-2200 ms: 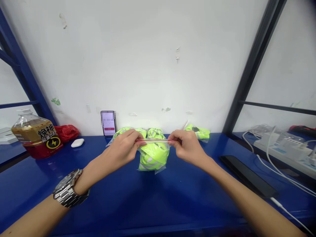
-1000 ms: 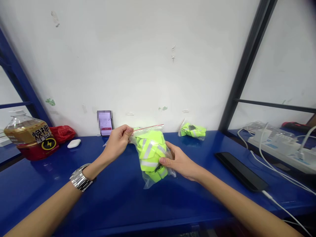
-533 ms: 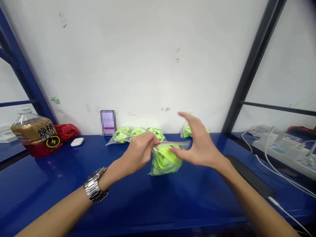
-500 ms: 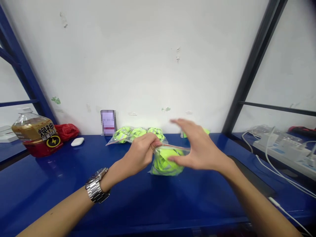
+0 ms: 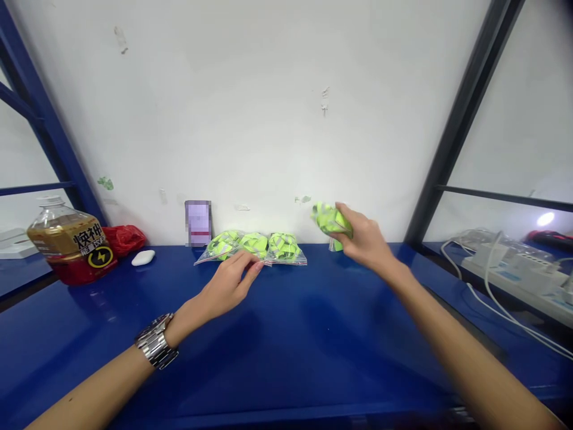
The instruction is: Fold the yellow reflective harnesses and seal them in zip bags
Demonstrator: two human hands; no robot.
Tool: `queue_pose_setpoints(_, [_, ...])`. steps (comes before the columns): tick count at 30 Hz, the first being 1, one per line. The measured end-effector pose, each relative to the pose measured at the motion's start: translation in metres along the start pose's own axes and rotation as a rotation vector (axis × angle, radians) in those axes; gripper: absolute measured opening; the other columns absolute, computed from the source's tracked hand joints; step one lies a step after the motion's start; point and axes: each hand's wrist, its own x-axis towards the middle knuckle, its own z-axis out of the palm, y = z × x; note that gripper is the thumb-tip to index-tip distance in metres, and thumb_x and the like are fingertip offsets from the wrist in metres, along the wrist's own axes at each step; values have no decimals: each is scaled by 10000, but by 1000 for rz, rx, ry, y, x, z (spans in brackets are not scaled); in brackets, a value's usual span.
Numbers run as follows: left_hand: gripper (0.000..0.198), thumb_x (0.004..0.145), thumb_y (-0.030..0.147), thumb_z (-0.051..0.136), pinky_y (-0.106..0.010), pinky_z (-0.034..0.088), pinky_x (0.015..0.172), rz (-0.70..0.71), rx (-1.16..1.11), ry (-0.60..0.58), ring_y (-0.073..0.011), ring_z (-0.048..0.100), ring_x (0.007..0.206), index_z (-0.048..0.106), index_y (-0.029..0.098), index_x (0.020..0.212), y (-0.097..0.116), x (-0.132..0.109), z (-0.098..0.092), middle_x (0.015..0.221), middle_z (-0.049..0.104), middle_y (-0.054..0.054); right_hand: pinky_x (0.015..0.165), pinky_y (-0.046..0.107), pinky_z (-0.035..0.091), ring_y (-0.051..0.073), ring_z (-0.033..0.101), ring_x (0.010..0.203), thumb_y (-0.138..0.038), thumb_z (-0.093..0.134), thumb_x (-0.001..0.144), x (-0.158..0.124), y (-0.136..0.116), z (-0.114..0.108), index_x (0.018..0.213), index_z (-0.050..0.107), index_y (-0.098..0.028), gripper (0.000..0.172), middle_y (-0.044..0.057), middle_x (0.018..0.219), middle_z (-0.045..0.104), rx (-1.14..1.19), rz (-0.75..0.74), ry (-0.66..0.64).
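Observation:
My right hand [image 5: 364, 239] is raised over the back right of the blue table, closed on a small clear bag of neon-yellow and grey material [image 5: 330, 218]. My left hand [image 5: 233, 283], with a metal watch on the wrist, has thumb and fingers together at the front edge of the bags by the wall; whether it grips an edge is too small to tell. Three similar bags lie in a row there: a left one [image 5: 224, 243], a middle one [image 5: 254, 243] and a right one [image 5: 284, 246]. Another yellow bag [image 5: 335, 245] is partly hidden below the right hand.
Along the left stand a large drink bottle [image 5: 74, 242], a red plastic bag [image 5: 126, 239] and a white case [image 5: 143, 258]. A phone [image 5: 198, 223] leans on the wall. On the right are a dark flat device [image 5: 465, 322], white cables and a power strip [image 5: 514, 269].
The bag between my hands has left my left hand and risen to the back right in my right hand. My left hand has shifted slightly left and down. The right bag in the row shows fully.

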Motion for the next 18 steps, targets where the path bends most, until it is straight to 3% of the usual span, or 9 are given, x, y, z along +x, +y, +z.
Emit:
queue_pose_setpoints(1, [241, 988, 344, 391, -297, 429, 732, -25, 4, -18, -153, 535, 765, 552, 180, 913, -6, -3, 3, 833, 569, -22, 952, 474, 419, 348, 479, 1224, -165, 523, 804, -2, 7, 17, 1417, 378, -106, 633, 193, 1321, 540, -36, -6, 67])
queue_pose_setpoints(2, [257, 990, 356, 380, -305, 429, 743, -48, 5, -37, -159, 538, 775, 550, 179, 914, -11, -6, 6, 843, 570, -27, 1011, 492, 374, 347, 402, 1300, -127, 498, 791, -6, 12, 34, 1414, 372, -82, 638, 209, 1380, 484, -67, -19, 30])
queue_pose_setpoints(4, [280, 992, 373, 361, -318, 429, 758, -74, 4, -83, -169, 540, 788, 547, 180, 914, -18, -10, 12, 856, 571, -34, 1048, 508, 332, 344, 362, 1328, -84, 483, 747, -15, 15, 65, 1400, 377, -53, 662, 225, 1404, 454, -94, -91, -266])
queue_pose_setpoints(6, [296, 993, 385, 346, -322, 430, 750, -80, 2, -135, -174, 538, 779, 546, 183, 910, -22, -14, 17, 851, 567, -37, 1050, 501, 330, 341, 397, 1300, -95, 495, 725, -24, 14, 87, 1372, 428, -71, 652, 197, 1390, 485, -85, -125, -378])
queue_pose_setpoints(11, [310, 996, 390, 330, -318, 433, 749, -80, 34, -231, -173, 541, 769, 558, 186, 942, -21, -19, 20, 874, 561, -40, 1127, 507, 214, 328, 297, 1388, -174, 531, 667, -22, 15, 98, 1435, 357, -83, 792, 179, 1495, 369, -53, -139, -471])
queue_pose_setpoints(13, [309, 996, 388, 332, -317, 436, 755, -76, 50, -247, -173, 541, 767, 559, 186, 942, -21, -20, 19, 883, 563, -42, 1117, 494, 250, 303, 309, 1393, -205, 499, 696, -16, 22, 93, 1444, 356, -124, 765, 148, 1518, 343, 6, -89, -441])
queue_pose_setpoints(16, [308, 996, 388, 331, -315, 443, 760, -71, 61, -258, -173, 545, 766, 559, 190, 941, -22, -21, 17, 887, 565, -41, 1061, 453, 347, 258, 414, 1332, -211, 354, 810, -7, 43, 83, 1365, 466, -196, 566, 96, 1460, 449, 78, 145, -201])
queue_pose_setpoints(18, [315, 998, 392, 323, -317, 446, 763, -75, 63, -256, -174, 547, 767, 557, 189, 939, -23, -21, 17, 883, 563, -41, 1077, 509, 294, 300, 361, 1357, -232, 339, 840, -6, 61, 75, 1346, 465, -150, 528, 153, 1449, 439, 32, 269, -66])
